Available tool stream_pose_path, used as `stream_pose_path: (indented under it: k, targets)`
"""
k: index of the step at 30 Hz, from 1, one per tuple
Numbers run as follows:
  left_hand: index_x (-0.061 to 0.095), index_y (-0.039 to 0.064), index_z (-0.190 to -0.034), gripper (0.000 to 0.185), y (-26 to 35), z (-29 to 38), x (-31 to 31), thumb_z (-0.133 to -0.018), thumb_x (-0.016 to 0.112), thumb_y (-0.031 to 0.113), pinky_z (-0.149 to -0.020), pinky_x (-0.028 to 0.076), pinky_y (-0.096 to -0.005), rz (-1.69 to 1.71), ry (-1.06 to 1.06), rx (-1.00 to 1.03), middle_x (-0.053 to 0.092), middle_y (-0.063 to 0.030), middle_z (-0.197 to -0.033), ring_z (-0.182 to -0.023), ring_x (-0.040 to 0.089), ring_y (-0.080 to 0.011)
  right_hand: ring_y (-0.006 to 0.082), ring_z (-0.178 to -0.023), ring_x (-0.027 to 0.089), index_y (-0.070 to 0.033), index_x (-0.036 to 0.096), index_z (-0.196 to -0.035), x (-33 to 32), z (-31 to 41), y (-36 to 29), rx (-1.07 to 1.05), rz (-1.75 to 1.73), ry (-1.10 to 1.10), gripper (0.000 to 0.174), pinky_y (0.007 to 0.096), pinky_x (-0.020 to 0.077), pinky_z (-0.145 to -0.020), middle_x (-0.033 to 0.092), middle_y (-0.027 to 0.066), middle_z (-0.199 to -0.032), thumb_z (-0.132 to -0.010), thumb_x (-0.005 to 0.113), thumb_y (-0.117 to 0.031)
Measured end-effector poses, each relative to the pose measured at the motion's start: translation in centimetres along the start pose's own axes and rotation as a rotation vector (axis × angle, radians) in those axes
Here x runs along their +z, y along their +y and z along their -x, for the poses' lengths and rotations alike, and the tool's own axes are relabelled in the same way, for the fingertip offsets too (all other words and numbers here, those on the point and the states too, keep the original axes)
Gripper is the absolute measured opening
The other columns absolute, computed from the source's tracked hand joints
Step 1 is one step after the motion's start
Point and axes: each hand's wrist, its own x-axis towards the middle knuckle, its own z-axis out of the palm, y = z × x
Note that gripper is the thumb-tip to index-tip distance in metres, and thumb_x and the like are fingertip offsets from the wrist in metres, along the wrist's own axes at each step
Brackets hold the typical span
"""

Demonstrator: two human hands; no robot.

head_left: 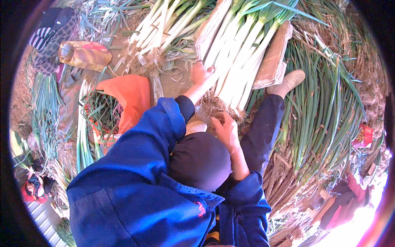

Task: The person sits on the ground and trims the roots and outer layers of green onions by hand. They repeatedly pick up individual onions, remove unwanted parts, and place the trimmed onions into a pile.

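A bundle of large green onions (243, 55) with white stalks lies before me between two upright cardboard flaps (271, 57). Its roots (219, 106) point towards me and its green leaves away. My left hand (202, 74) is at the left side of the white stalks, near the lower end of the left flap; its fingers are curled, and whether they grip a stalk is unclear. My right hand (225, 128) rests just below the roots, fingertips against or close to them, with thumb and index finger apart; its palm side is hidden.
An orange bag (132, 92) holding dark green leaves stands at the left, beside a yellow package (89, 55). More green onions lie above (160, 27) and in a large heap at the right (311, 102). Other people (345, 200) are at the lower right, lower left and upper left.
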Motion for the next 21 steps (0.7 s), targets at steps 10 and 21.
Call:
stream_pose_path:
  k: [10, 21]
  targets:
    - [0.05, 0.002, -0.122, 0.056, 0.1, 3.7, -2.2, -0.071, 0.072, 0.011, -0.09, 0.042, -0.0486, 0.204, 0.24, 0.783, 0.054, -0.02, -0.115, -0.107, 0.053, -0.039, 0.0119, -0.076, 0.064, 0.004, 0.061, -0.111, -6.7, 7.0, -3.2, 0.009, -0.196, 0.135, 0.027, 0.0258, 0.0516, -0.067, 0.069, 0.0106, -0.089, -0.09, 0.063, -0.013]
    - [0.031, -0.006, -0.144, 0.085, 8.5, -6.9, 2.5, -0.09, 0.05, 0.057, -0.114, 0.022, -0.0479, -0.313, -0.149, 0.695, 0.021, -0.0245, -0.154, -0.145, 0.016, -0.0351, 0.0128, -0.07, 0.062, 0.005, 0.06, -0.111, -11.4, 14.9, 1.0, 0.169, -0.405, 0.423, 0.023, 0.025, 0.0499, -0.062, 0.065, 0.0093, -0.087, -0.094, 0.057, -0.011]
